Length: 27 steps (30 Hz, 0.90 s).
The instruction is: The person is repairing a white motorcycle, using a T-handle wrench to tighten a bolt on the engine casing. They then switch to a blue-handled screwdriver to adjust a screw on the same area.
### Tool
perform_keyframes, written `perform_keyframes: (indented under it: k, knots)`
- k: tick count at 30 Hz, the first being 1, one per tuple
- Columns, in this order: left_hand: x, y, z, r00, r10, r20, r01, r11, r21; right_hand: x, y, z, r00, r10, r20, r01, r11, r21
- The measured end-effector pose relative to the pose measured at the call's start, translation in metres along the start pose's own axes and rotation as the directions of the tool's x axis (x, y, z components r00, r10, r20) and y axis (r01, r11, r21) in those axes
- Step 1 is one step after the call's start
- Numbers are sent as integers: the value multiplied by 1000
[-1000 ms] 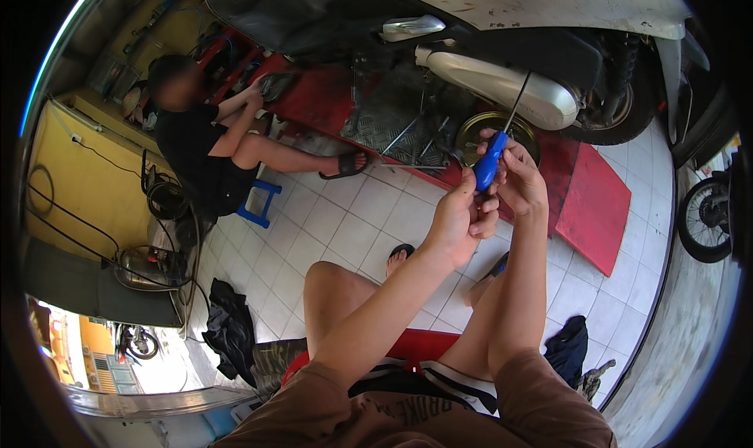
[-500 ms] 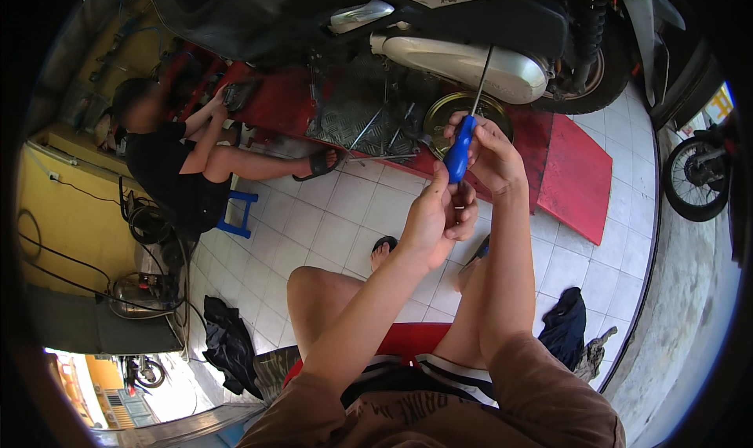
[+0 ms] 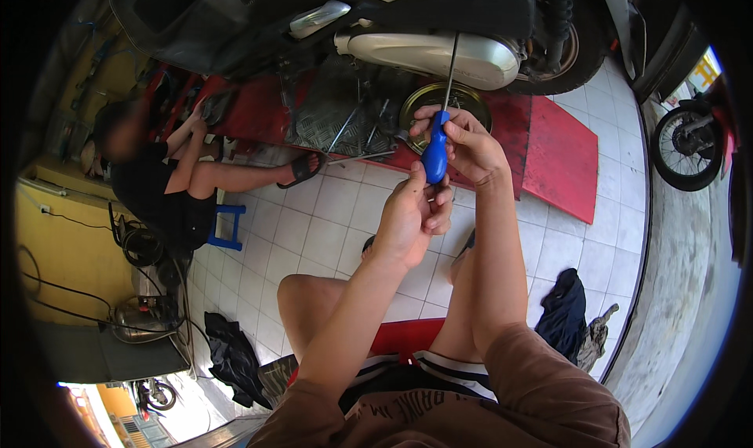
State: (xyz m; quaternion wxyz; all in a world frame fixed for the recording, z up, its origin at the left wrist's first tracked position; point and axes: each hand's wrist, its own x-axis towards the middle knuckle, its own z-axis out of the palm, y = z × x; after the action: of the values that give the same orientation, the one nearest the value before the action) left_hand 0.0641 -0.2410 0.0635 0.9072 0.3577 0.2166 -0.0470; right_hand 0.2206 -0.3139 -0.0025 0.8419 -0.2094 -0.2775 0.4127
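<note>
Screwdriver [image 3: 434, 160]: glossy, deep-blue handle, bulbous and rounded at the butt, narrowing to a waist, then a straighter collar; one long, thin, plain metal shaft [image 3: 452, 71], grey and straight. Held in mid-air in front of the person, roughly upright in view, shaft pointing away and leaning slightly right. Left hand [image 3: 408, 219]: fingers curled, thumb and fingertips closed about the butt end. Right hand [image 3: 469, 148]: fingers bent, thumb and fingers pinching the upper handle near the collar. Shaft overlaps, in view, a round gold-coloured tray [image 3: 475, 104] on the red platform [image 3: 561, 156] and the silver cover [image 3: 392, 50] of a motorcycle [image 3: 439, 16]; cannot tell whether the tip touches the motorcycle. Tip shape too small to read.
</note>
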Motion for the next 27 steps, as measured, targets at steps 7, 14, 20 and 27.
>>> perform_keyframes:
  k: [7, 14, 20, 27]
  knots:
    - [-2, 4, -2, 997, -73, -17, 73, 997, 9, -6, -6, -6, 998, 33, -50, -35, 999, -36]
    - [6, 2, -7, 987, -86, 135, 113, 973, -201, -2, -3, -2, 995, 32, -90, -32, 999, -5]
    - [8, 1, -1, 999, -39, -5, 39, 998, -52, -7, -6, -5, 999, 16, -42, -19, 998, -68]
    - [4, 1, 6, 993, 108, -49, -99, 983, 152, -8, -6, 1, 997, 14, -80, -21, 996, -92]
